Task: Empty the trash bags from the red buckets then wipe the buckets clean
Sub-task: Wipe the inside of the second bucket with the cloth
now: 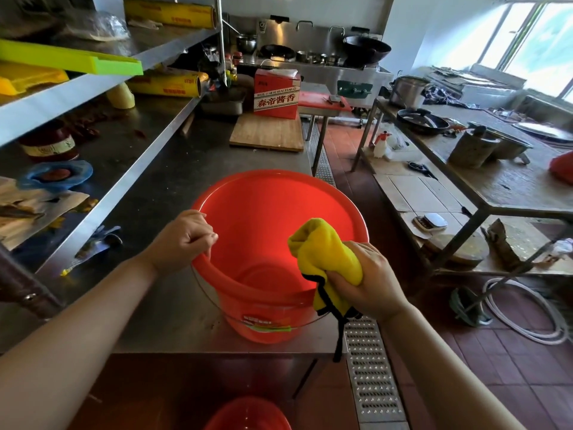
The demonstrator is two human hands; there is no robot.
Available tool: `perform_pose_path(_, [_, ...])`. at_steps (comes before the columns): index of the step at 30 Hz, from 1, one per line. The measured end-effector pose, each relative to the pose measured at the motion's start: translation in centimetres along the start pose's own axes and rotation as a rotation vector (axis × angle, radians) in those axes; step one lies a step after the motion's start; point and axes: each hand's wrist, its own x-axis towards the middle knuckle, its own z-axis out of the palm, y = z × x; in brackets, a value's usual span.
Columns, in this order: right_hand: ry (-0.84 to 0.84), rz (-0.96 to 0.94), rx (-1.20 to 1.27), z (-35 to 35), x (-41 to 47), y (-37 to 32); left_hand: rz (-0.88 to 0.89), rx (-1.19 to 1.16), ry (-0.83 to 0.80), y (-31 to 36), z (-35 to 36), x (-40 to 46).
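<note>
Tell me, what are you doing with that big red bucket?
A person is cleaning a red bucket that stands on a steel counter. The left hand grips the bucket's rim to steady it, and the right hand holds a bunched yellow cloth over the opening. No trash bag shows inside. Another red bucket sits lower down, at the picture's bottom edge.

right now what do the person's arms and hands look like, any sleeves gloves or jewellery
Both forearms are bare from the frame's bottom edge to the wrists: no sleeves in view. The left hand and the right hand wear no gloves. No rings, watch, bracelets or markings are visible on either.
</note>
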Motion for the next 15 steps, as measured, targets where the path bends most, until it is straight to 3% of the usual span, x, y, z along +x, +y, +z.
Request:
perform_pose_path(8, [0.081, 0.073, 0.059, 1.4, -0.2, -1.0, -0.117, -0.009, 0.036, 0.1, -0.4, -0.4])
perform_pose_path(15, [0.134, 0.109, -0.005, 2.3, -0.3, -2.6, -0.107, 0.173, 0.132, 3.8, 1.7, -3.1])
